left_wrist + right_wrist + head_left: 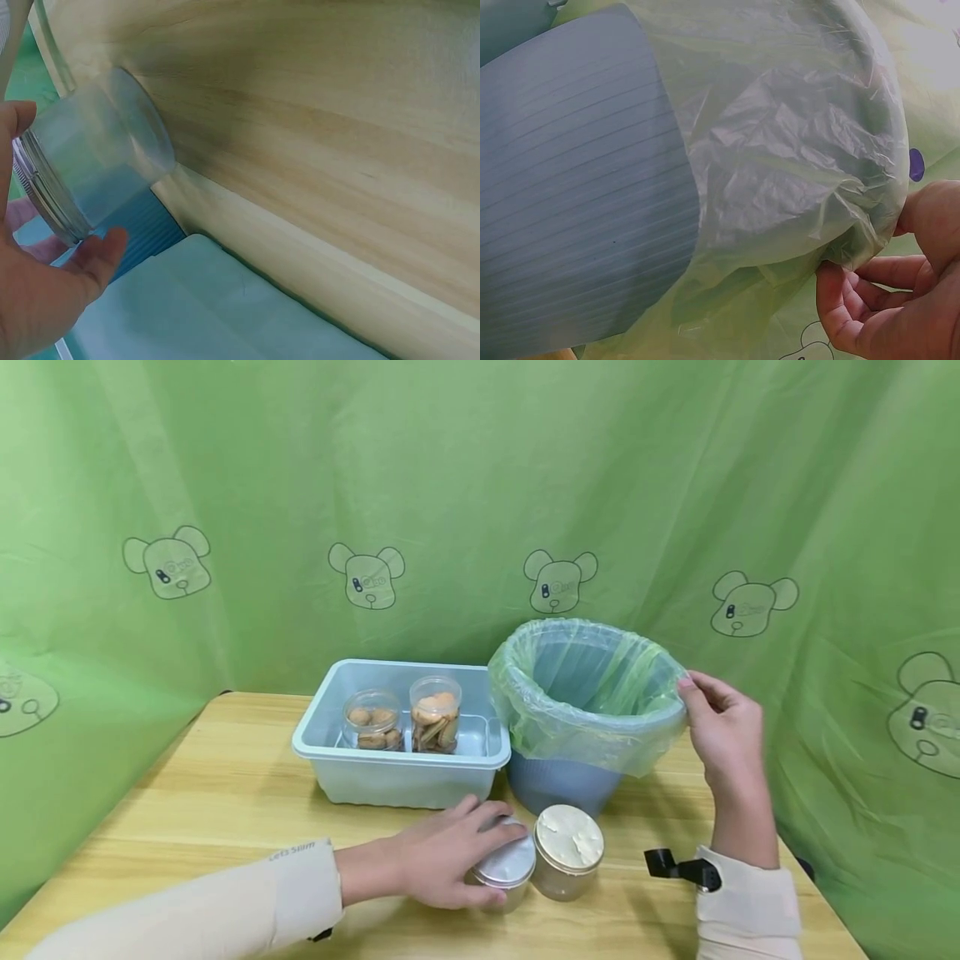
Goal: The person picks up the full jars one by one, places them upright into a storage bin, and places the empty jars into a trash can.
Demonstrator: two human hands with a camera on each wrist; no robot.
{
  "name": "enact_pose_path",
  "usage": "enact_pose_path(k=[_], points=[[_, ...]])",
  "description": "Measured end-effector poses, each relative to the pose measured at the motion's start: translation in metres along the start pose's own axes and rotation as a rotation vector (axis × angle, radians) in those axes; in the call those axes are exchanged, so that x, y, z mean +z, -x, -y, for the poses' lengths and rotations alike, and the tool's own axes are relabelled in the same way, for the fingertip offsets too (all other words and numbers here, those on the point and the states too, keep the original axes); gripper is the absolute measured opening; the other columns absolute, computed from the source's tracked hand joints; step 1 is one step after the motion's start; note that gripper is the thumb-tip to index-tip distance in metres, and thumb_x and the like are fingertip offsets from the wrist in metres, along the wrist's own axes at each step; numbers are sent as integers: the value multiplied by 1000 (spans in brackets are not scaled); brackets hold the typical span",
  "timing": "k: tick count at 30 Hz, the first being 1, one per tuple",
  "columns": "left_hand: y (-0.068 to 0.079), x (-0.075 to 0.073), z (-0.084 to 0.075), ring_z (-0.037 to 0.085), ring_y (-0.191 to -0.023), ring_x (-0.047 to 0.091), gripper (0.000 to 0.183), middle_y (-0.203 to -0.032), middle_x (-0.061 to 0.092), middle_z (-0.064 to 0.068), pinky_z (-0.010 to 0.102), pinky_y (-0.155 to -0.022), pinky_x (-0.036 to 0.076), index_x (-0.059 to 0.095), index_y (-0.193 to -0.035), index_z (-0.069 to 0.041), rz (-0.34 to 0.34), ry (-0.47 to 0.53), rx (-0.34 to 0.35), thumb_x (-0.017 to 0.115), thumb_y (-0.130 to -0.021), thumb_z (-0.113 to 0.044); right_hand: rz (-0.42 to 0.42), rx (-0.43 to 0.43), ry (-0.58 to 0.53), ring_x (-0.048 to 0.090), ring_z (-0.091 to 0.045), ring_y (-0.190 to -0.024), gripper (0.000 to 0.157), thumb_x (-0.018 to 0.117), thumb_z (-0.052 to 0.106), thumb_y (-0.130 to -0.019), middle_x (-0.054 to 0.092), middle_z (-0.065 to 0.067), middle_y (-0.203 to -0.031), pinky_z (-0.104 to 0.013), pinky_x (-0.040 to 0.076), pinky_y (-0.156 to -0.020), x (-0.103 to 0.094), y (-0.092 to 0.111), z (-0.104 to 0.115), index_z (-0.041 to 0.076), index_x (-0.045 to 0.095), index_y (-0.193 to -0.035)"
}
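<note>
My left hand (pixel 450 856) spreads over a clear plastic jar (pixel 105 142), thumb and fingers around its silver lid (pixel 508 864). This jar looks empty in the left wrist view. Close beside it stands a second clear jar (pixel 558 883) with a pale, peeling lid (pixel 570 837). At the right, my right hand (pixel 726 727) pinches the green trash bag (pixel 780 142) at the rim of a blue-grey trash can (pixel 558 781). The bag lines the can and its edge folds down over the outside.
Left of the can, a light blue basin (pixel 405 783) holds two open clear jars with biscuits, a shorter jar (pixel 372 727) and a taller jar (pixel 435 718). All stand on a wooden table (pixel 225 793). A green curtain (pixel 450 468) with bear-head prints hangs behind.
</note>
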State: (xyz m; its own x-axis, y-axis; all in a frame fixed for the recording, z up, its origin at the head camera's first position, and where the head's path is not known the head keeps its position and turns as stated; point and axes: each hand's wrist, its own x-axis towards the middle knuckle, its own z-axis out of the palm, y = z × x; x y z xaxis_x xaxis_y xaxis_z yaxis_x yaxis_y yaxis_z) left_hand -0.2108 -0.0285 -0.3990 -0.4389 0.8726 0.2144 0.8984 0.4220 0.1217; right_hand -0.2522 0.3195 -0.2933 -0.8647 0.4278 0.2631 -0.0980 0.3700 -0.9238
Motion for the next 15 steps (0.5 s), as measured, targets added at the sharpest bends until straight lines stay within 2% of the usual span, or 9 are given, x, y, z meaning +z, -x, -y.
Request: enact_pose_path(k=[9, 15], points=[[1, -3, -1, 20, -112, 37, 69, -141, 36, 9, 23, -78, 47, 33, -146, -30, 3, 23, -2, 55, -86, -55, -5, 2, 5, 51, -8, -91, 55, 58, 46, -90, 56, 6, -106, -12, 47, -68, 0, -1, -1, 10, 57, -132], [-1, -10, 0, 20, -109, 37, 69, -138, 39, 10, 24, -80, 45, 37, -145, -27, -39, -17, 38, 56, -84, -52, -12, 10, 18, 52, -8, -91, 54, 57, 46, -90, 56, 6, -107, -13, 46, -67, 0, 0, -1, 12, 57, -132]])
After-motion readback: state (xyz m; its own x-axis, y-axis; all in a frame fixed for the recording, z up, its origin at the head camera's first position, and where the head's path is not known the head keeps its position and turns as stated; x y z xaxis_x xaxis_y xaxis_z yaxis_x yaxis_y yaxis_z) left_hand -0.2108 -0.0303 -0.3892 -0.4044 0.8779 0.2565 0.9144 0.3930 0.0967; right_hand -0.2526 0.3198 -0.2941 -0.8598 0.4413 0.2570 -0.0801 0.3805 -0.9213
